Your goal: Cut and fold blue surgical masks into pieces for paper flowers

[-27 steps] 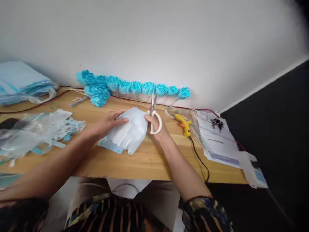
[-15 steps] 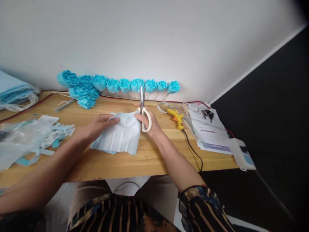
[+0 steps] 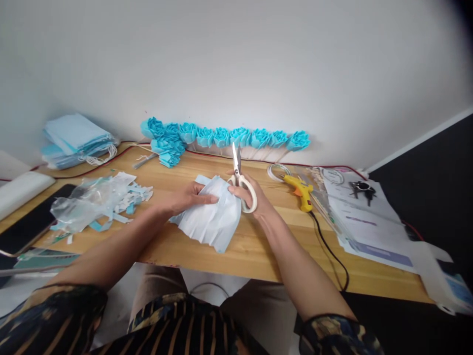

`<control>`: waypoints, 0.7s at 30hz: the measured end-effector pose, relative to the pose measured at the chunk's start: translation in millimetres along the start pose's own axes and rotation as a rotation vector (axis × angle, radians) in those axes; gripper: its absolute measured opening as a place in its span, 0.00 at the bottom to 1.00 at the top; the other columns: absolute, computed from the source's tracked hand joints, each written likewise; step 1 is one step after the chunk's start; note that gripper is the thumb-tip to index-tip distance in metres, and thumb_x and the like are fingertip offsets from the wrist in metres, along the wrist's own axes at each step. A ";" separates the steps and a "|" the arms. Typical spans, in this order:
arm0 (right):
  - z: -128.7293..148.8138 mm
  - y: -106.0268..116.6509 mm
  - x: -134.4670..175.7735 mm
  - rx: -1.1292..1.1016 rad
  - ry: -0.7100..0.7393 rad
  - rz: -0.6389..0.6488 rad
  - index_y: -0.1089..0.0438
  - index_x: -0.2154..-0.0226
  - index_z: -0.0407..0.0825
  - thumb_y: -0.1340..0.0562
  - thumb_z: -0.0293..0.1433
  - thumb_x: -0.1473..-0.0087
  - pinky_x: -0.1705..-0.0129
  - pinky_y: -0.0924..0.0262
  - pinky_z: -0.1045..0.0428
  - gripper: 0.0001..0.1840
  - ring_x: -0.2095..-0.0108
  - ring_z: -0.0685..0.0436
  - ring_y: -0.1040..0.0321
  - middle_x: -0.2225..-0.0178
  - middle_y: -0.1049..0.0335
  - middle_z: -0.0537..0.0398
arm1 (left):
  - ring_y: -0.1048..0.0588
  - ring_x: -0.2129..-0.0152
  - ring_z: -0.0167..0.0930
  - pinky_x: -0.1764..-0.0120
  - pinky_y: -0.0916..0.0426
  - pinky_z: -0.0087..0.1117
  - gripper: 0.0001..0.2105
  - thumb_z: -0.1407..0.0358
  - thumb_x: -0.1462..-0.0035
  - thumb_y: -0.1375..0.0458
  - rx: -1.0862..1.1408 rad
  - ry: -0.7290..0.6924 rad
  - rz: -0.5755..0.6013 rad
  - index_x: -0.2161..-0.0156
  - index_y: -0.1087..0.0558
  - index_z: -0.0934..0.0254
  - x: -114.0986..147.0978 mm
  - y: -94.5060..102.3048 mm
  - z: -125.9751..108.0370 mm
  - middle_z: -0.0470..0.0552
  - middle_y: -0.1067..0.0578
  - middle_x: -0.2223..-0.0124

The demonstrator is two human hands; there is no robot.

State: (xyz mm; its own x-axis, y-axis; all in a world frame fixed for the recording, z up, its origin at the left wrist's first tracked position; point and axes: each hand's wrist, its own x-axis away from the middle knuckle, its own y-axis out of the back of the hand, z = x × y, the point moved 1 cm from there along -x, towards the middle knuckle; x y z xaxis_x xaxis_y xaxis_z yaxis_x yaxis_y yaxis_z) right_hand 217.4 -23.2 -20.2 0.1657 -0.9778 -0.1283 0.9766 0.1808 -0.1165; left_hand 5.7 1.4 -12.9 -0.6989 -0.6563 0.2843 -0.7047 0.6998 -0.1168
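My left hand (image 3: 190, 198) pinches the left upper part of a pleated pale blue and white face mask fabric (image 3: 216, 217) between thumb and fingers. At the fabric's upper right corner, my right hand (image 3: 247, 190) grips it with the thumb while also carrying white-handled scissors (image 3: 249, 195). The scissors' blades point away from me, slightly parted, with no cloth between them. My right fingers are partly hidden behind the handles and the fabric.
Blue fabric flowers (image 3: 221, 137) line the wall. Stacked masks (image 3: 77, 135), a phone (image 3: 37, 217), a plastic bag (image 3: 88, 202) and cut scraps (image 3: 138, 195) lie left. Rightward are a yellow glue gun (image 3: 301, 192) with its cord, papers (image 3: 362, 217) and keys (image 3: 362, 192).
The view has swung left, bringing the phone and mask stack into sight. The fabric's lower edge has shifted, and both hands keep their hold. The scissors stay in my right hand.
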 end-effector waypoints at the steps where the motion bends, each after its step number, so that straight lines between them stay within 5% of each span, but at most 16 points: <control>1: 0.4 1.6 -1.0 -0.027 0.004 -0.025 0.30 0.53 0.53 0.30 0.37 0.55 0.70 0.47 0.54 0.24 0.72 0.51 0.40 0.69 0.35 0.60 | 0.28 0.78 0.26 0.74 0.33 0.25 0.18 0.54 0.54 0.30 -0.041 -0.002 0.030 0.67 0.23 0.69 0.5 0.8 -0.1 0.49 0.24 0.71; 7: -0.5 16.1 -8.2 -0.140 0.022 -0.157 0.29 0.55 0.51 0.31 0.37 0.58 0.70 0.47 0.53 0.24 0.72 0.50 0.40 0.70 0.36 0.61 | 0.33 0.81 0.24 0.78 0.37 0.23 0.20 0.51 0.54 0.31 -0.223 -0.024 0.123 0.71 0.23 0.71 -0.3 10.0 0.4 0.48 0.28 0.77; 17: -23.2 21.6 -14.0 -0.075 -0.021 -0.119 0.29 0.56 0.49 0.32 0.34 0.60 0.70 0.50 0.54 0.25 0.73 0.52 0.43 0.72 0.37 0.63 | 0.38 0.84 0.23 0.80 0.45 0.24 0.24 0.47 0.44 0.41 -0.654 -0.039 0.259 0.77 0.31 0.68 14.8 -1.8 -28.5 0.45 0.35 0.81; 19: -26.4 23.3 -16.0 -0.080 -0.012 -0.146 0.29 0.57 0.49 0.32 0.34 0.60 0.70 0.49 0.54 0.24 0.73 0.51 0.43 0.73 0.37 0.63 | 0.41 0.85 0.23 0.80 0.48 0.24 0.24 0.48 0.43 0.42 -0.870 -0.119 0.149 0.80 0.34 0.66 18.7 -9.5 -41.5 0.44 0.38 0.83; 21: -28.7 24.8 -17.6 -0.090 -0.016 -0.175 0.28 0.57 0.49 0.32 0.35 0.60 0.70 0.49 0.54 0.24 0.73 0.51 0.43 0.74 0.38 0.64 | 0.43 0.85 0.23 0.79 0.50 0.25 0.24 0.51 0.41 0.43 -1.095 -0.298 -0.107 0.83 0.35 0.65 18.5 -21.3 -57.1 0.44 0.40 0.84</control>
State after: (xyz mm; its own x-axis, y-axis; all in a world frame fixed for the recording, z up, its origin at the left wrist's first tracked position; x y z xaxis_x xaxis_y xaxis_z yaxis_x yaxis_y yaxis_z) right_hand 234.8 1.5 -49.1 -0.0027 -0.9966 -0.0823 0.9746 0.0158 -0.2234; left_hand 14.8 -9.7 49.1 -0.7458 -0.6661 -0.0114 -0.3793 0.4105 0.8293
